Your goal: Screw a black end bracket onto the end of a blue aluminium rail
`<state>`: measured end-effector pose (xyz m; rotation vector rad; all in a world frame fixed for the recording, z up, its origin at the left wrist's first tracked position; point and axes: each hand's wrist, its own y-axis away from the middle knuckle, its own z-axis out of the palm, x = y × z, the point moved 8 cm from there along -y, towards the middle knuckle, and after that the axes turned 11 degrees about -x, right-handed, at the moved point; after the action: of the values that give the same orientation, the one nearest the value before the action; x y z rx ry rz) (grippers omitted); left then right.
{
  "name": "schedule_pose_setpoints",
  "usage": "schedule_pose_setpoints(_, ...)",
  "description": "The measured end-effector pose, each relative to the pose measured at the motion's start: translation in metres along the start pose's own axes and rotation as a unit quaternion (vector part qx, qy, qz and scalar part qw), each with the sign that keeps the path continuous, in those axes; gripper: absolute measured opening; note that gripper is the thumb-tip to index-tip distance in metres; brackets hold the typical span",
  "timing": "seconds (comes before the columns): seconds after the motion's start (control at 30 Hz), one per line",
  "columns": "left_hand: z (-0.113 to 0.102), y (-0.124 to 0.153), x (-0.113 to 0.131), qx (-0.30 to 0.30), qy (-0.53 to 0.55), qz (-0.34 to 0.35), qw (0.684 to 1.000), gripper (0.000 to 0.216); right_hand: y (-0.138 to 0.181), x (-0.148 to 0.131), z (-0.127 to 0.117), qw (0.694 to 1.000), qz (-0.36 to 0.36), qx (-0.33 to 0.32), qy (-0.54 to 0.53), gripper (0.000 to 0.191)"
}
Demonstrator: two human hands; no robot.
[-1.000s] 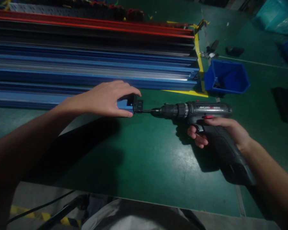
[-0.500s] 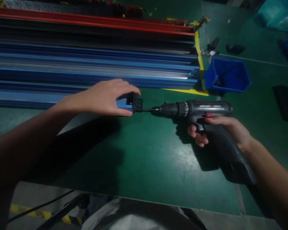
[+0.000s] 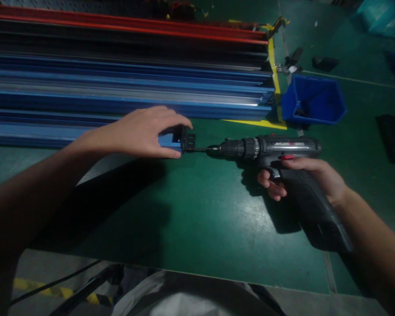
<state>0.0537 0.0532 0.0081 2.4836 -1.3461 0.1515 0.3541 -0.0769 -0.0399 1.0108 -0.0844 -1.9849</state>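
My left hand (image 3: 141,131) grips the end of a blue metal rail (image 3: 167,140) lying on the green table (image 3: 200,219), thumb underneath and fingers over the top. A black end cap (image 3: 186,141) is fitted on the rail's end. My right hand (image 3: 303,177) is closed round the handle of a dark cordless drill (image 3: 276,151), which lies level and points left. The drill's bit (image 3: 200,150) touches the end cap.
Long blue, black and red rails (image 3: 128,83) are stacked along the back of the table. A blue plastic bin (image 3: 311,101) stands at the right of the stack, beside yellow tape. Small dark parts (image 3: 324,62) lie further back right. A black pad (image 3: 393,138) lies at the right edge.
Hands, rail and drill keep the same pose; the bit stays on the end cap. Only the camera view has shifted slightly.
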Motion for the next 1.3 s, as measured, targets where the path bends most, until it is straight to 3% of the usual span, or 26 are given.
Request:
schedule_pose_setpoints(0.4, -0.001, 0.0004, 0.0018, -0.007, -0.003, -0.011, 1.0, 0.072, 0.0013, 0.0008, -0.0032, 0.999, 0.011, 0.032, 0.014, 0.032)
schedule_pose_setpoints(0.8, -0.0004, 0.0, 0.0024, -0.022, 0.003, -0.013, 1.0, 0.079, -0.0003, -0.0019, -0.0003, 0.999, 0.003, 0.017, 0.034, 0.03)
schedule_pose_setpoints(1.3, 0.0011, -0.0008, -0.0041, 0.016, 0.018, -0.008, 1.0, 0.073, 0.0, -0.0005, 0.0006, 1.0, -0.001, 0.009, 0.003, 0.031)
